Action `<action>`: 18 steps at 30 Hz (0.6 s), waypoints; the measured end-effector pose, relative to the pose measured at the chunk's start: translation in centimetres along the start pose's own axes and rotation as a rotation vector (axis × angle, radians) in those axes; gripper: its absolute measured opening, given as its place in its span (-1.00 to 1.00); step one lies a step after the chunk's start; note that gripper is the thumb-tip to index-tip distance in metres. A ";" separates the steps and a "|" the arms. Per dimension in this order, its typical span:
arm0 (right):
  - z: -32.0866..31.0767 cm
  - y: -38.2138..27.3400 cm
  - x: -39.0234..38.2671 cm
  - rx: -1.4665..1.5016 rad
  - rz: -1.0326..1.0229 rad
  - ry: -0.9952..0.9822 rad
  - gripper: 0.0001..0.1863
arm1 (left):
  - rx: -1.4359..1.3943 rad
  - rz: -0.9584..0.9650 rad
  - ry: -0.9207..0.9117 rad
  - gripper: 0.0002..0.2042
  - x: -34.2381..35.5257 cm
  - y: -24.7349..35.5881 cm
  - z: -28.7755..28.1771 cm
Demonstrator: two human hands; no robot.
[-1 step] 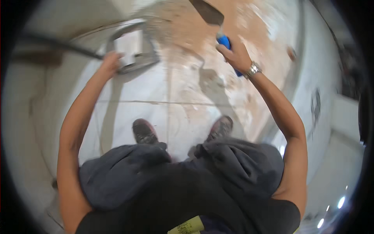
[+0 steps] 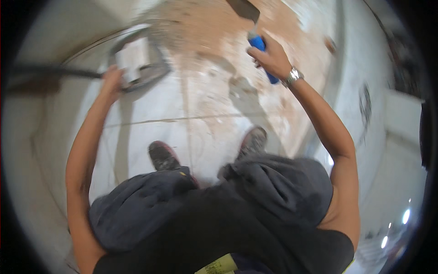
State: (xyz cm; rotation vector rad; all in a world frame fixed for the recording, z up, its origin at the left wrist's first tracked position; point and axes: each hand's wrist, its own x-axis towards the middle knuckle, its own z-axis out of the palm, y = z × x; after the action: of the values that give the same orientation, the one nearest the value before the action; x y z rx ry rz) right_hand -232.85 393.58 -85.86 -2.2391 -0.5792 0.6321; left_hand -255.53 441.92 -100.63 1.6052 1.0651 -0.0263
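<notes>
My right hand (image 2: 272, 57) is closed round the blue handle (image 2: 262, 52) of a pointed trowel, held up in front of me at the right. Its dark metal blade (image 2: 244, 9) points to the far left and runs out of the picture. At the left, my left hand (image 2: 112, 82) is closed at the end of a long dark bar (image 2: 59, 70), blurred by motion. Just beyond that hand lies a dark, shallow, rounded tub or pan (image 2: 159, 68) with a pale block-shaped thing (image 2: 134, 55) in it. Whether the hand also touches the tub cannot be told.
Pale floor tiles (image 2: 146, 137) with joint lines lie under my shoes (image 2: 163, 155). Brownish dust or mortar (image 2: 205, 32) is smeared over the floor ahead. A pale wall or ledge (image 2: 360, 59) runs along the right, with a small brown lump (image 2: 330, 44) beside it.
The view has shifted, so the tub, the bar and my left hand appear further left. The trowel appears slightly further left and higher. Both hands keep their grip.
</notes>
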 end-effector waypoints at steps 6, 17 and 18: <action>-3.6 9.2 -16.7 0.633 0.645 0.420 -0.75 | 0.060 0.203 -0.135 -0.52 -12.3 5.3 -3.5; 13.0 16.4 -15.9 0.341 0.712 0.483 -0.36 | 0.522 -0.060 -0.217 -0.59 -9.2 4.2 -6.2; 13.2 15.6 -13.7 0.354 0.641 0.395 -0.36 | 0.688 -0.085 -0.292 -0.58 -8.5 5.0 -7.0</action>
State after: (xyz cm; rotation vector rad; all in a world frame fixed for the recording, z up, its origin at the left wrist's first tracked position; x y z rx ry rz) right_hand -248.03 382.73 -101.96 -2.1046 0.4381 0.5183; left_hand -260.89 442.56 -89.85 2.0764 0.9398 -0.7307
